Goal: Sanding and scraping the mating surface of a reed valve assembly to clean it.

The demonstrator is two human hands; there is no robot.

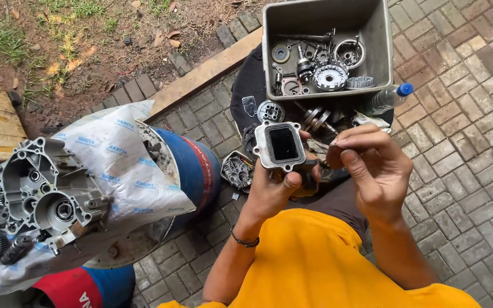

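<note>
My left hand grips a small grey metal part with a square frame and a dark rectangular opening, held up in front of me. My right hand hovers just right of it, fingers curled and pinched together at the tips near the part's right edge; whether it holds anything small I cannot tell. A black band sits on my left wrist. My yellow shirt fills the bottom of the view.
A grey plastic bin of gears and engine parts stands ahead, a clear bottle with blue cap beside it. An engine crankcase rests on white plastic sheeting over a blue drum at left. Loose parts lie on dark cloth over brick paving.
</note>
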